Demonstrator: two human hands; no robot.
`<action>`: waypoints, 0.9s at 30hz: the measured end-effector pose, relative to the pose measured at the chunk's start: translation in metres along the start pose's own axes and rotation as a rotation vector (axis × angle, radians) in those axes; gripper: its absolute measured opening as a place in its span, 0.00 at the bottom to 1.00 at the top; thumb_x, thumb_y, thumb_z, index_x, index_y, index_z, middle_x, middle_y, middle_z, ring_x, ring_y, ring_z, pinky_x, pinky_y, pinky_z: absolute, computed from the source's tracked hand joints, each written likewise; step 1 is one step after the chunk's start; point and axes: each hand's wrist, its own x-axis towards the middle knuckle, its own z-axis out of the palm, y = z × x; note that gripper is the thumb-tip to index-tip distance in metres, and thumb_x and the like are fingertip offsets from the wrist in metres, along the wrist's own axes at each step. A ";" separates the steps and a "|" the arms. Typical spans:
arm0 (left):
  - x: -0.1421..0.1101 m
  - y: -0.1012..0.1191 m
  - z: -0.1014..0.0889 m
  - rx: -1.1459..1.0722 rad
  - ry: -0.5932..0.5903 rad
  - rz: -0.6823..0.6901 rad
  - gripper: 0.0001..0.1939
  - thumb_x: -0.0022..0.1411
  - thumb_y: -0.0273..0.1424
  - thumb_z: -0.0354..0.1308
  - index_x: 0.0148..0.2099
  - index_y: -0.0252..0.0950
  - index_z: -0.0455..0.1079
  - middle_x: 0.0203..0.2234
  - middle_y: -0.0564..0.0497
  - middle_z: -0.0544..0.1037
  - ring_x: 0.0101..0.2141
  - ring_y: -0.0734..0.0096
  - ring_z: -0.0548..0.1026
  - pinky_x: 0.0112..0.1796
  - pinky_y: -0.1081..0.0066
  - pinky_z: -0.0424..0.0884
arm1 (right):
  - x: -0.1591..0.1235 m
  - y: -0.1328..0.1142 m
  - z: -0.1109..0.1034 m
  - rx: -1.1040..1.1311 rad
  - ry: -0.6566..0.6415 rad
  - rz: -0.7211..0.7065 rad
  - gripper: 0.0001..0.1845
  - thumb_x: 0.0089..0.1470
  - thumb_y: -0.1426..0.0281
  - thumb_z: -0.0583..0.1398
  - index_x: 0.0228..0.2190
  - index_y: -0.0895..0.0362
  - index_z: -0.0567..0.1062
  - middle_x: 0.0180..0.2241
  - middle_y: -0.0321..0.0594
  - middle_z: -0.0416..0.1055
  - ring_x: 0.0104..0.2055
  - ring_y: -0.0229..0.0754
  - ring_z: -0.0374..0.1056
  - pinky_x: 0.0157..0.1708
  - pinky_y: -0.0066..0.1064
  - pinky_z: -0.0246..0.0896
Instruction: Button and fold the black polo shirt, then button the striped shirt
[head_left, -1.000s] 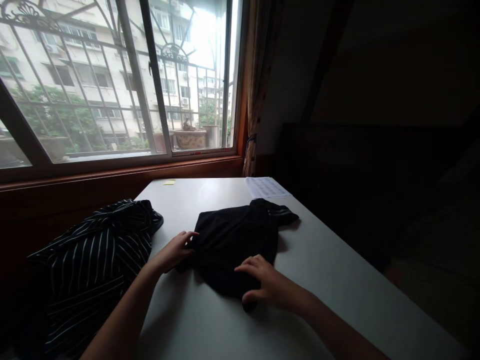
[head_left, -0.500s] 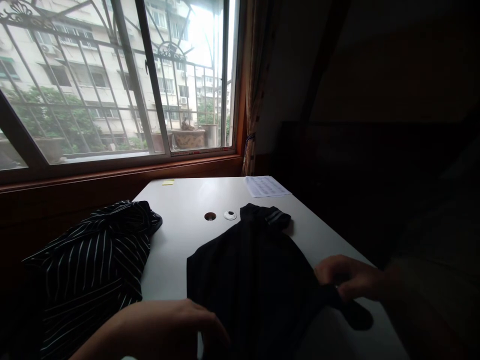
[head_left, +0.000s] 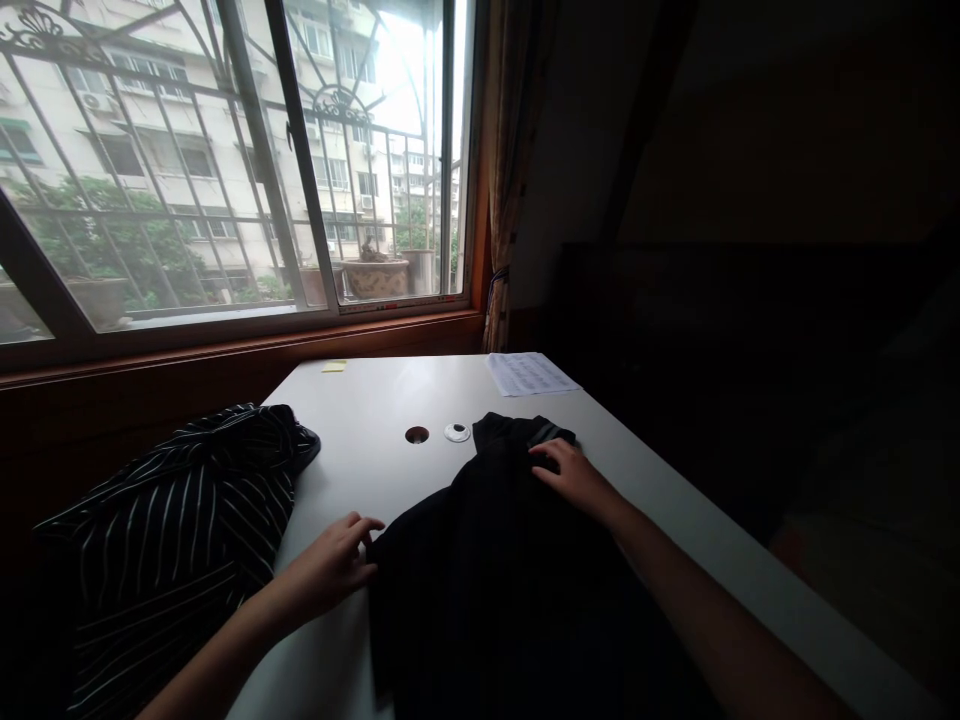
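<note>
A dark garment (head_left: 465,600) with light stripes on a short sleeve-like end lies spread over the white table (head_left: 382,400). At its left edge is my left hand (head_left: 341,565), thumb and fingers apart, with the cloth's edge close to the fingertips. My right hand (head_left: 574,475) rests on the garment's upper right part beside the stripes, its fingers slightly bent and the thumb apart. The garment's lower part runs out of view and is too dark for detail. Part of it is hidden under my right forearm.
A black garment with white stripes (head_left: 180,520) lies heaped at the left. Toward the back are printed sheets (head_left: 532,373), a yellow note (head_left: 334,366), a cable hole (head_left: 417,435) and a round white cap (head_left: 457,432). Another person's dim clothing (head_left: 847,590) shows at the right.
My left hand has moved up and forward to the garment's left edge. My right arm has come into view over the garment. The hand that pinched its right side, seemingly another person's, has drawn back.
</note>
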 end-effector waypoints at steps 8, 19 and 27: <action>0.000 0.035 0.014 -0.309 -0.039 -0.150 0.13 0.53 0.34 0.59 0.42 0.35 0.71 0.33 0.51 0.75 0.35 0.64 0.71 0.34 0.70 0.67 | 0.020 0.008 0.062 -0.149 0.106 0.074 0.24 0.59 0.64 0.57 0.57 0.51 0.68 0.56 0.47 0.65 0.57 0.54 0.60 0.56 0.48 0.54; 0.021 0.029 -0.055 -0.151 0.572 -0.067 0.17 0.57 0.34 0.54 0.49 0.38 0.70 0.24 0.57 0.69 0.25 0.72 0.67 0.29 0.73 0.62 | 0.006 0.012 0.067 -0.228 0.158 0.054 0.27 0.63 0.63 0.52 0.62 0.53 0.61 0.58 0.48 0.65 0.57 0.56 0.60 0.54 0.48 0.57; 0.035 -0.016 -0.117 0.218 0.734 -0.040 0.15 0.60 0.34 0.50 0.46 0.38 0.73 0.33 0.50 0.73 0.33 0.64 0.70 0.38 0.67 0.67 | -0.023 -0.007 0.064 -0.236 0.100 0.007 0.30 0.63 0.58 0.54 0.63 0.50 0.57 0.59 0.46 0.64 0.61 0.53 0.58 0.56 0.48 0.56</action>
